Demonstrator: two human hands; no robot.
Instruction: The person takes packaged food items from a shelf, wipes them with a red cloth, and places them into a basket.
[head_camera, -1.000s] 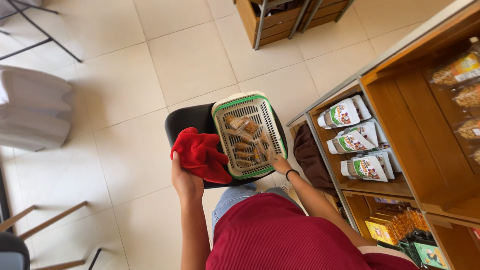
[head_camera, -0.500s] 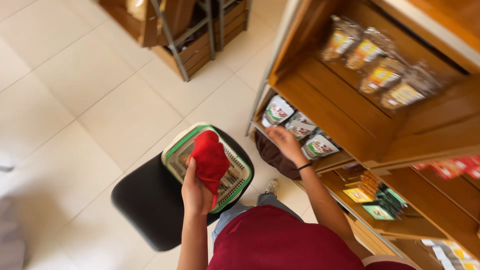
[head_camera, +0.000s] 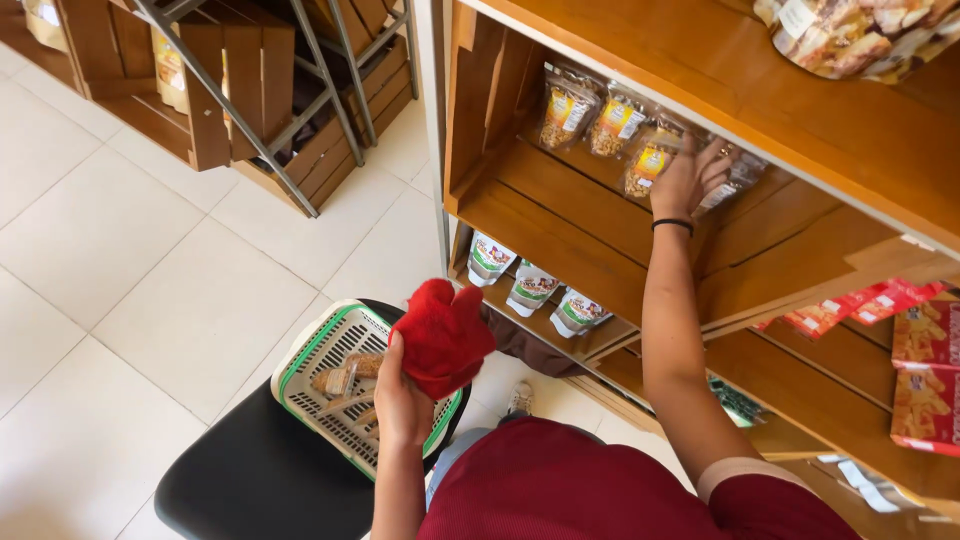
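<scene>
My left hand (head_camera: 402, 400) grips a bunched red cloth (head_camera: 441, 336) above a green-rimmed white plastic basket (head_camera: 315, 353). The basket rests on a black stool (head_camera: 255, 478) and holds several clear packets of brown snacks (head_camera: 340, 378). My right hand (head_camera: 690, 175), with a black band on the wrist, reaches up into the wooden shelf (head_camera: 560, 235) and touches clear snack pouches (head_camera: 650, 160) standing in a row at the back. Whether the fingers have closed on a pouch is not visible.
Below, white-and-green pouches (head_camera: 527, 285) stand on a lower shelf. Red packets (head_camera: 925, 335) lie on a shelf at the right. A metal-framed rack with wooden crates (head_camera: 250, 80) stands at the upper left on the pale tiled floor (head_camera: 130, 280).
My right hand rose from the lower shelf's green pouches to the clear pouches on the higher shelf. The view tilted up toward the shelves. My left hand kept the red cloth over the basket.
</scene>
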